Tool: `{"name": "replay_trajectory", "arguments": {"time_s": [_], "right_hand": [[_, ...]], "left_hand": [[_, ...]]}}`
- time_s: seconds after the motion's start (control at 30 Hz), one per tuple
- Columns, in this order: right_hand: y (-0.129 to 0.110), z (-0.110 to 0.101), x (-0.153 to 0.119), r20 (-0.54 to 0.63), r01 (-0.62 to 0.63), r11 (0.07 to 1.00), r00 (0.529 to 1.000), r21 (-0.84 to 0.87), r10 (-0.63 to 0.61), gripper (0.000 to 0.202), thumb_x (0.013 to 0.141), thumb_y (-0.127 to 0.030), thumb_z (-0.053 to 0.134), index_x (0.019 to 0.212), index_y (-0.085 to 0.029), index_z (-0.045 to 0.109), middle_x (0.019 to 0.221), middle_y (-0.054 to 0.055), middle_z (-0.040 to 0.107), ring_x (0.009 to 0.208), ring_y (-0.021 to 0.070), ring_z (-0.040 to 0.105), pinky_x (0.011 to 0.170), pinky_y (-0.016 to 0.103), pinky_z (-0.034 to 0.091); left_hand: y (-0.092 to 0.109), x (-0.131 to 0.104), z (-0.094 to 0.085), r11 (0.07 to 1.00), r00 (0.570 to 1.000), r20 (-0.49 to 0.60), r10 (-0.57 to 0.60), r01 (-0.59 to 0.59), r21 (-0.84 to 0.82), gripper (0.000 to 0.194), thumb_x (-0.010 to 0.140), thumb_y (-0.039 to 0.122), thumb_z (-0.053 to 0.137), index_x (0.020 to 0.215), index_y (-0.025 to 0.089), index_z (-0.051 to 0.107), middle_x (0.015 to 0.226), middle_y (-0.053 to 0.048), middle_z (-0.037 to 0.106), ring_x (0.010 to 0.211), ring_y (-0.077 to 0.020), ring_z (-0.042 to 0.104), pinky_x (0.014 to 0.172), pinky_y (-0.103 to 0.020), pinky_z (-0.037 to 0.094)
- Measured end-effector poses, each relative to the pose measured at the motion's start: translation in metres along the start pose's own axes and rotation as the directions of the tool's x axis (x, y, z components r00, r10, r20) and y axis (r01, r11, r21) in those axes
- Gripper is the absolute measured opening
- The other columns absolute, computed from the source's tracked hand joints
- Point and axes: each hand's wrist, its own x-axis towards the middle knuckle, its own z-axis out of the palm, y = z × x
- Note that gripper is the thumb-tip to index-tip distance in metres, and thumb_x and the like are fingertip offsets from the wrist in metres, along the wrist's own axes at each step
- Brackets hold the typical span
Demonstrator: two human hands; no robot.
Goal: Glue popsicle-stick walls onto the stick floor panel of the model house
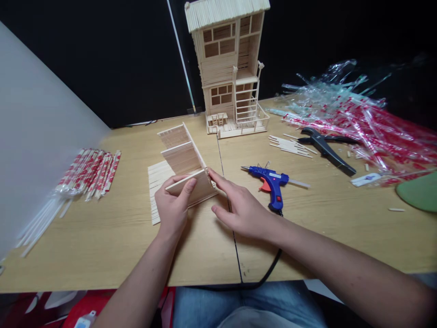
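My left hand (pixel 173 200) grips the near panel of a small wooden stick frame (pixel 182 157), thumb on the panel's near face. This frame has several parallel panels joined to one long side wall and is tilted above the table. My right hand (pixel 241 205) has its index finger touching the frame's right corner, while the thumb is held apart. Under the frame lies a flat mat of wooden sticks (pixel 155 191), partly covered. Just right of my right hand, a blue glue gun (pixel 271 180) with an orange trigger lies on its side, a glue stick in its rear.
A stick-built two-storey model house (pixel 221 68) stands at the back. Wrapped chopsticks (pixel 90 173) and white glue sticks (pixel 43 225) lie left. Rightward are loose sticks (pixel 290 146), a black cutter tool (pixel 327 150), crumpled wrappers (pixel 362 114) and a green disc (pixel 419 191).
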Motion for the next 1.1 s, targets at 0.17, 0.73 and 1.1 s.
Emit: {"name": "replay_trajectory", "arguments": {"time_s": [0.17, 0.73, 1.1], "right_hand": [[0.0003, 0.0015, -0.0005, 0.01, 0.02, 1.0, 1.0, -0.022, -0.02, 0.079, 0.084, -0.013, 0.055, 0.158, -0.011, 0.027, 0.159, 0.016, 0.036, 0.146, 0.0237, 0.037, 0.12, 0.045, 0.034], [-0.0057, -0.001, 0.001, 0.008, -0.048, 0.998, 0.999, 0.044, 0.048, 0.081, 0.082, -0.011, 0.057, 0.158, -0.018, 0.03, 0.157, 0.012, 0.041, 0.143, 0.0263, 0.042, 0.119, 0.048, 0.036], [-0.0028, -0.0003, -0.0008, 0.017, -0.052, 0.996, 0.999, 0.068, 0.051, 0.082, 0.082, -0.01, 0.058, 0.158, -0.022, 0.029, 0.158, 0.01, 0.04, 0.143, 0.0257, 0.042, 0.118, 0.05, 0.038]], "left_hand": [[-0.001, 0.001, 0.0004, 1.0, 1.0, 0.008, 0.013, -0.013, -0.012, 0.021, 0.076, 0.04, 0.081, 0.084, 0.021, 0.076, 0.082, -0.002, 0.075, 0.078, -0.0163, 0.068, 0.072, -0.026, 0.051], [0.0, -0.0004, -0.0026, 1.0, 0.999, 0.029, 0.024, -0.023, -0.005, 0.02, 0.077, 0.039, 0.08, 0.084, 0.02, 0.075, 0.086, -0.003, 0.075, 0.083, -0.0184, 0.068, 0.077, -0.028, 0.05], [0.0028, -0.0012, -0.0017, 0.999, 1.0, 0.008, 0.027, -0.028, 0.04, 0.021, 0.077, 0.04, 0.079, 0.083, 0.02, 0.075, 0.084, -0.004, 0.075, 0.083, -0.0198, 0.069, 0.077, -0.03, 0.051]]}}
